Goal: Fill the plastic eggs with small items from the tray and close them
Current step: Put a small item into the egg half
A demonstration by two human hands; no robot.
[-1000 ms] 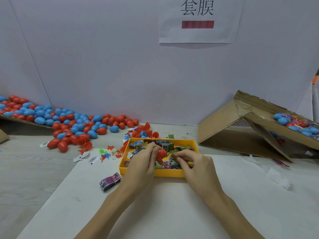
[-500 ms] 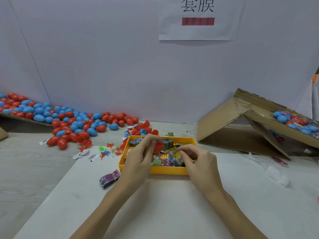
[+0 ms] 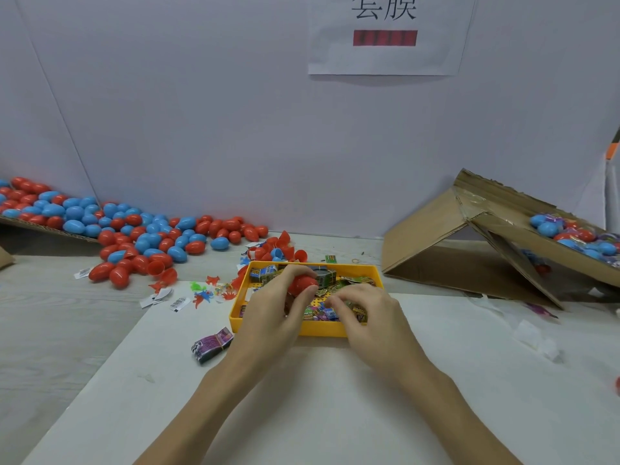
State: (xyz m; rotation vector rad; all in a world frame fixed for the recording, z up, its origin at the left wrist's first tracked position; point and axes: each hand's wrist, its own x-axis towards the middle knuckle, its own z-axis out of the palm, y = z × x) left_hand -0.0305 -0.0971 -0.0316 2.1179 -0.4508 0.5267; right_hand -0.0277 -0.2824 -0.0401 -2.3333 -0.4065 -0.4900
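Note:
A yellow tray of small printed packets sits in front of me on a white sheet. My left hand grips a red plastic egg half over the tray's left part. My right hand reaches into the tray beside it, fingers curled down among the packets; whether it pinches one is hidden by the fingers. A heap of red and blue eggs lies at the back left. Loose red egg halves lie just behind the tray.
A bundle of packets lies left of the tray. Small plastic toys and paper tags are scattered further left. A cardboard ramp at the right holds wrapped eggs. Clear film scraps lie at the right.
My left hand has kept hold of the red egg half over the tray. My right hand's fingers have shifted among the packets in the tray.

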